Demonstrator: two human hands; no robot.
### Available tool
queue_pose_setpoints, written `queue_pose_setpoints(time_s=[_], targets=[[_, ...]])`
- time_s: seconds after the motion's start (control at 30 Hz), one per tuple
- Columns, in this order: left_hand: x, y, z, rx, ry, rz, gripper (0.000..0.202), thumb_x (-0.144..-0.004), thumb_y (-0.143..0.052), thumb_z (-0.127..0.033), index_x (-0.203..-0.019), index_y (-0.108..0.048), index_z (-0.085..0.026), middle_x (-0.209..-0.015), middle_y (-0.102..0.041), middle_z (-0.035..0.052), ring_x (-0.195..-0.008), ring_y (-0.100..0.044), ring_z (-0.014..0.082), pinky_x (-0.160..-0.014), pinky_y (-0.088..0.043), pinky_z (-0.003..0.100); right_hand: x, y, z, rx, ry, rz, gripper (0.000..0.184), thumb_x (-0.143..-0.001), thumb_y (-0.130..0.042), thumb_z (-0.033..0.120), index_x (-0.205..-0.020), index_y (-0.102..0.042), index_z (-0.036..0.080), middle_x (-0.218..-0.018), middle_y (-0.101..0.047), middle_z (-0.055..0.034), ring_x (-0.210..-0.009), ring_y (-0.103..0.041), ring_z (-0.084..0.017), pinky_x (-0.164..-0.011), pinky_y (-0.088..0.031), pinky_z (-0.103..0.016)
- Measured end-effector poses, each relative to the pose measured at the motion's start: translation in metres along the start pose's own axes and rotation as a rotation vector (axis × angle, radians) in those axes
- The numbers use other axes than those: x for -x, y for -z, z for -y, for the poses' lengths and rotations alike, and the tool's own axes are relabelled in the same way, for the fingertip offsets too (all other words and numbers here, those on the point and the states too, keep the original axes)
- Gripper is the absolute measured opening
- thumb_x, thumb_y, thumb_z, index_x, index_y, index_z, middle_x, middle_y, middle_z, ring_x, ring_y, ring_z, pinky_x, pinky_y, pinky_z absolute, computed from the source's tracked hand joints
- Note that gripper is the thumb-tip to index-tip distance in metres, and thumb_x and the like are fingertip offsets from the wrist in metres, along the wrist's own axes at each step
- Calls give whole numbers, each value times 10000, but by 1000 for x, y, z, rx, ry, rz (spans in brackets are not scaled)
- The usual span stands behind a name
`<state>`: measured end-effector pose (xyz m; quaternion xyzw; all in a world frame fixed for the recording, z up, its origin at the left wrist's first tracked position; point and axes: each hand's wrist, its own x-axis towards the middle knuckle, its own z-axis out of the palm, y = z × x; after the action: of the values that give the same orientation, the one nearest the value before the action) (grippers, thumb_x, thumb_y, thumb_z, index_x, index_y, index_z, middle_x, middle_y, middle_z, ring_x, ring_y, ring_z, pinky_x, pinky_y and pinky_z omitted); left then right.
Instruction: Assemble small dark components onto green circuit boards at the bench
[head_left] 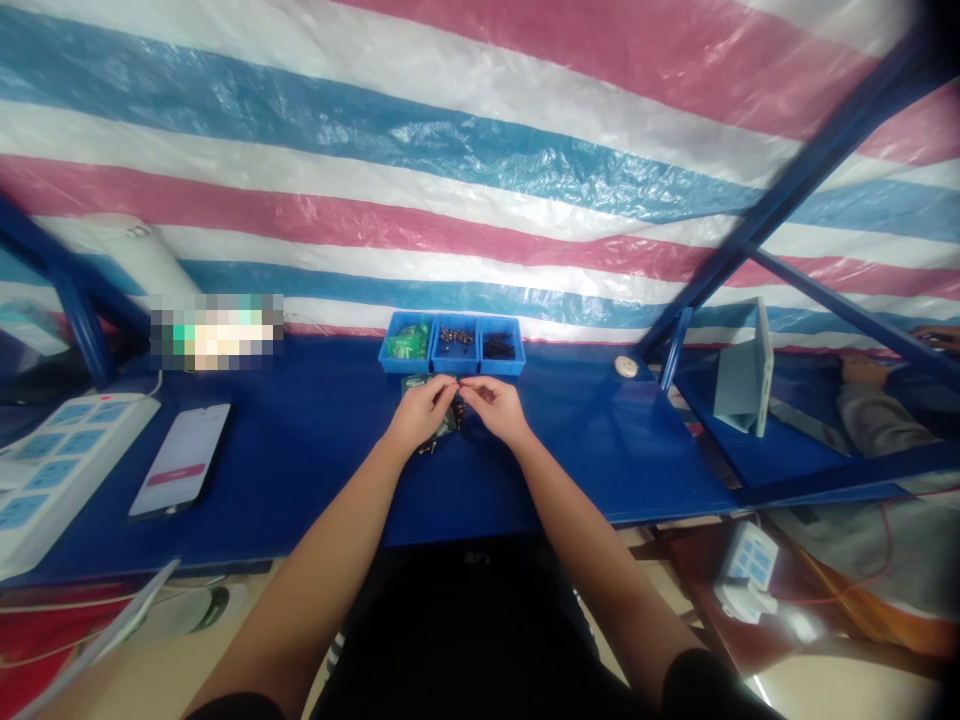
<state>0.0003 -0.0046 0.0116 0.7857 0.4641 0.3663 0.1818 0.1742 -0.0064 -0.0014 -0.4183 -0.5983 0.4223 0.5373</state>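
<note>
My left hand (425, 405) and my right hand (495, 405) meet over the blue table (480, 490), fingertips pinched close together. Whatever small dark piece sits between them is too tiny to name. Beneath and between the hands lies a flat dark-green bag or pad (415, 383), partly covered by my left hand, with small metal-and-black parts (427, 448) on and beside it. Just beyond stand three joined blue bins: the left bin (387, 358) holds green plastic-wrapped pieces, the middle bin (454, 366) brass-and-black parts, the right bin (517, 360) small black pieces.
At the left are a phone (180, 460) and a large white power strip (71, 455). A round cream object (625, 367) lies near the blue frame post (675, 350). Rightward, a tablet in a case (746, 370) stands at another table, where a person's sleeve (881, 410) shows.
</note>
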Motion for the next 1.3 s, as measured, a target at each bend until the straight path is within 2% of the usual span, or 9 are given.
queue_pose_setpoints(time_s=[0.1, 0.27, 0.4, 0.6, 0.77, 0.93, 1.17, 1.23, 1.3], targets=[[0, 0, -1, 0, 2, -10, 332, -975, -381, -457, -980, -623, -230, -836, -688, 10, -737, -640, 159, -695, -456, 255, 0, -1, 0, -32, 12, 0, 329, -763, -718, 414, -1008, -731, 194, -919, -740, -61, -794, -690, -186, -777, -573, -332], [1, 0, -1, 31, 22, -35, 309, -949, -445, -457, -1060, -625, -232, -839, -694, 8, -683, -625, 145, -665, -466, 248, 1, 0, 4, -19, -2, -23, 323, -764, -716, 420, -993, -735, 193, -903, -744, -62, -782, -691, -190, -775, -577, -345], [1, 0, 0, 43, 13, -36, 290, -945, -455, -444, -1025, -631, -227, -800, -684, 1, -669, -616, 137, -659, -464, 244, 0, 1, 4, 13, -7, -14, 347, -771, -706, 437, -1020, -732, 198, -889, -741, -60, -786, -687, -189, -768, -574, -339], [1, 2, -3, 43, -2, -20, 307, -964, -411, -441, -988, -625, -221, -877, -694, 12, -740, -631, 147, -706, -464, 249, 1, -1, 1, -25, 2, 0, 377, -747, -728, 447, -1028, -725, 196, -902, -737, -60, -786, -685, -183, -769, -573, -332], [1, 2, -5, 37, -3, -14, 293, -970, -408, -428, -968, -621, -226, -830, -681, -2, -721, -623, 142, -688, -451, 240, 0, 0, 4, -19, -11, -13, 347, -743, -730, 437, -996, -736, 199, -892, -738, -56, -779, -684, -180, -767, -572, -325], [1, 3, -4, -13, 43, -66, 276, -965, -426, -423, -1000, -624, -234, -844, -694, -3, -706, -628, 142, -681, -450, 239, -2, 2, 1, -10, -74, -13, 340, -727, -739, 416, -962, -739, 171, -844, -740, -58, -688, -669, -161, -704, -570, -314], [1, 2, -1, -46, 52, -108, 278, -953, -445, -428, -965, -636, -226, -813, -700, 2, -659, -622, 140, -649, -446, 239, -7, 4, -6, 93, -182, 54, 334, -724, -744, 376, -958, -743, 137, -764, -738, -66, -589, -643, -148, -617, -553, -300], [2, 1, -1, -52, 65, -130, 279, -950, -448, -427, -955, -639, -224, -799, -697, 1, -644, -616, 137, -640, -439, 238, -14, 1, -7, 48, -170, 20, 366, -729, -737, 393, -984, -737, 131, -781, -740, -73, -601, -652, -160, -627, -562, -316], [2, 2, -1, -59, 81, -157, 281, -947, -452, -426, -951, -644, -221, -788, -693, -2, -630, -608, 132, -631, -432, 237, -24, -3, -8, -37, -139, -19, 435, -735, -725, 407, -1080, -710, 142, -885, -749, -84, -698, -683, -182, -685, -579, -336]])
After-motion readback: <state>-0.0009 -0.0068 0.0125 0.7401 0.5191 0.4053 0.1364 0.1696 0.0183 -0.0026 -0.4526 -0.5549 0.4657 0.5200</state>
